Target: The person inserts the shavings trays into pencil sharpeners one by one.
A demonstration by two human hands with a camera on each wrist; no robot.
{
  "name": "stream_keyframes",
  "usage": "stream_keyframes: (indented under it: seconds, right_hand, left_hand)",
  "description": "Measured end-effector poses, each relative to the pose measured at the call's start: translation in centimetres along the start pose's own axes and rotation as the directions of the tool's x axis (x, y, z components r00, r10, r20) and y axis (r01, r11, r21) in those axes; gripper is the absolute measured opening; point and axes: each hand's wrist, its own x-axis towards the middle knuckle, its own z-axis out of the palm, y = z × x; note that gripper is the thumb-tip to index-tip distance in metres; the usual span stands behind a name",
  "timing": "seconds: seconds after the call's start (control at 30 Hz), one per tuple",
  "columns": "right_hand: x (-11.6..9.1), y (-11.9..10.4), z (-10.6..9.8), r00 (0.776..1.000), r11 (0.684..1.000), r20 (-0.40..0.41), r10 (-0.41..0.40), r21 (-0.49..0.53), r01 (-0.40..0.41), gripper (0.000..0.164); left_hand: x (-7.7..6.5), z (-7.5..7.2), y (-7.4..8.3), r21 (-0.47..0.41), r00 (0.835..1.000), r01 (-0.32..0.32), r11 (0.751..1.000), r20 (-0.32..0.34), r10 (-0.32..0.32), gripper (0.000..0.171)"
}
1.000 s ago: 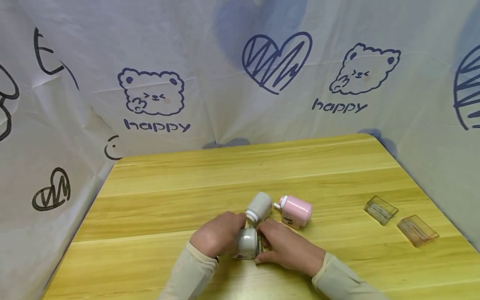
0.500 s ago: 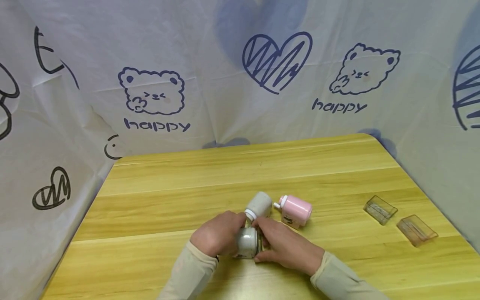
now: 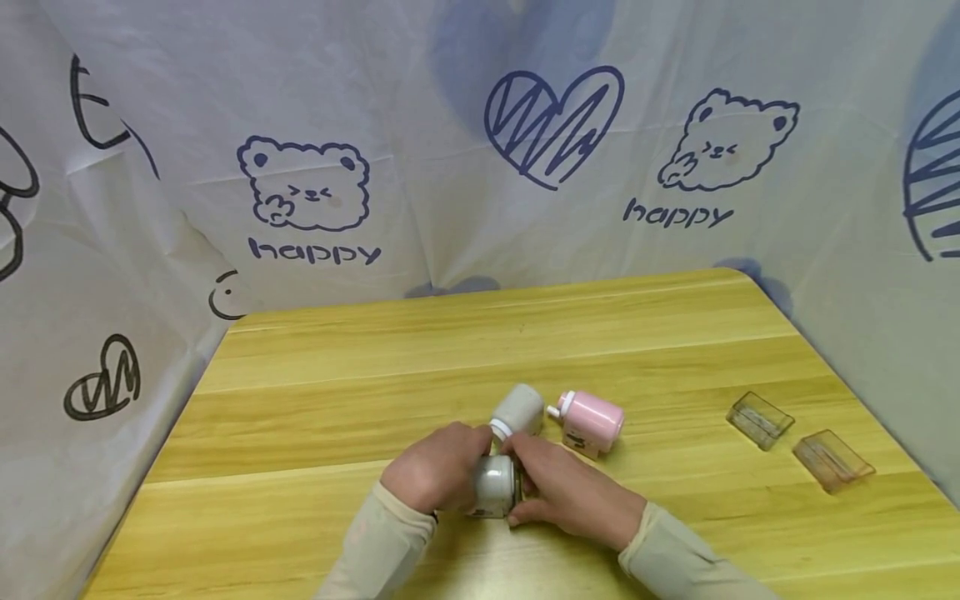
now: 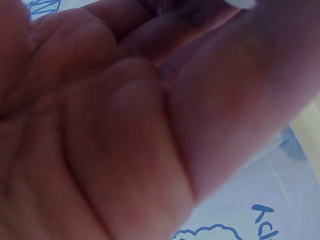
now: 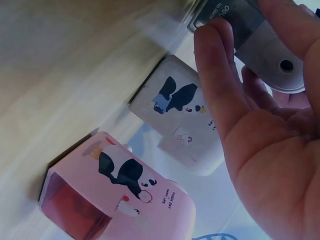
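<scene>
A grey desktop pencil sharpener (image 3: 494, 486) is between the two hands near the front of the table. My left hand (image 3: 435, 468) grips its left side; its palm fills the left wrist view, hiding the grip. From the right, my right hand (image 3: 573, 492) pinches the dark see-through shavings drawer (image 5: 240, 22) at the sharpener's end, where a round pencil hole shows. Behind the hands lies a second grey sharpener (image 3: 520, 411), panda-printed. Right of it is a pink panda sharpener (image 3: 595, 421), whose drawer slot gapes in the right wrist view.
Two see-through shavings drawers lie on the table's right side: a smoky one (image 3: 760, 421) and a pinkish-brown one (image 3: 834, 461). The wood-grain table (image 3: 315, 375) is bordered at the back and sides by a white printed cloth (image 3: 435, 167).
Right hand has shifted very slightly left against the sharpener's end. The left hand and the other sharpeners stay put.
</scene>
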Motion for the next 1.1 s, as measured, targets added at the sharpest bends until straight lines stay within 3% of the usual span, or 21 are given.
stream_keyframes:
  seconds: [0.6, 0.87, 1.1]
  right_hand:
    - [0.11, -0.19, -0.05, 1.000, 1.000, 0.006, 0.015, 0.002, -0.015, 0.060]
    - [0.10, -0.31, 0.05, 1.000, 0.995, -0.016, 0.017, -0.096, -0.019, 0.063]
    - [0.11, -0.41, 0.08, 1.000, 0.994, -0.020, 0.022, -0.107, -0.024, 0.063]
  left_hand:
    - [0.09, 0.01, 0.14, 0.001, 0.999, 0.028, 1.000, 0.023, -0.028, 0.050]
    - [0.11, 0.20, 0.13, -0.010, 0.999, 0.032, 0.999, 0.010, -0.032, 0.051]
    - [0.10, 0.21, 0.22, -0.015, 0.999, 0.034, 0.999, 0.010, -0.034, 0.050]
